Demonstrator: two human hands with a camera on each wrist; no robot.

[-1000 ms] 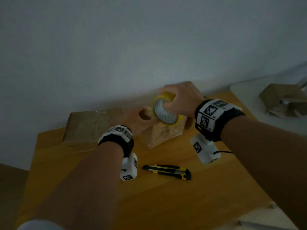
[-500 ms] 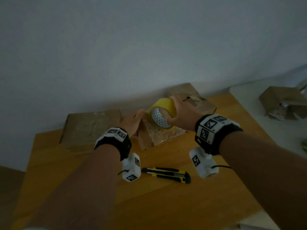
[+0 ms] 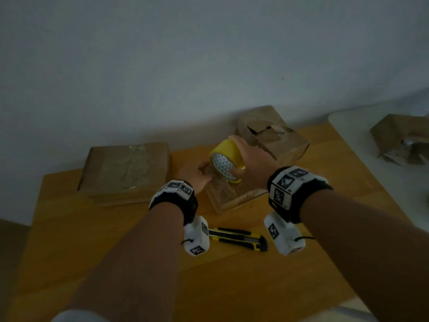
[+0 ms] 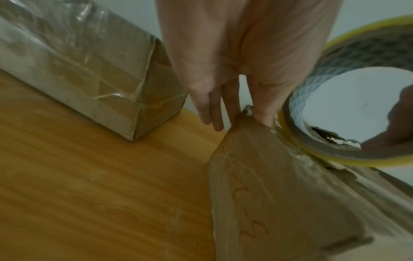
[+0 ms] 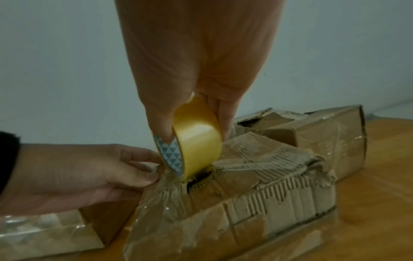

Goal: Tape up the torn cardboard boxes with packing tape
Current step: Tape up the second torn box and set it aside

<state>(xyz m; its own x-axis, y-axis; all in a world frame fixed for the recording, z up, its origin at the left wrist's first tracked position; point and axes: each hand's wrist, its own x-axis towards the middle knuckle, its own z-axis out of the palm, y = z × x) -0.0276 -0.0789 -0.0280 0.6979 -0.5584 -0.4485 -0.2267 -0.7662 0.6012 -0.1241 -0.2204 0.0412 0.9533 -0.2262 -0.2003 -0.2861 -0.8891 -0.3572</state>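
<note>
A yellow roll of packing tape [image 3: 226, 160] stands on edge on the small torn box [image 3: 234, 196] at the middle of the wooden table. My right hand [image 3: 241, 156] grips the roll [image 5: 196, 141], thumb inside the patterned core and fingers over the yellow band. The roll's lower edge meets the ragged tear in the box top [image 5: 257, 169]. My left hand [image 3: 204, 169] pinches the box's far left corner [image 4: 245, 113], thumb on top and fingers behind, where clear tape [image 5: 161, 194] crinkles over the cardboard. The roll [image 4: 312, 153] sits just right of that thumb.
A flat box wrapped in clear tape [image 3: 125, 168] lies at the left. Another torn box [image 3: 274, 138] stands behind against the wall. A yellow and black utility knife [image 3: 239, 238] lies on the table [image 3: 232, 287] near me. One more box [image 3: 401, 138] sits on a white surface, far right.
The torn box, held tilted a second ago, now lies flat on the table. My left hand has shifted to its far left corner, and the roll has come down onto the top.
</note>
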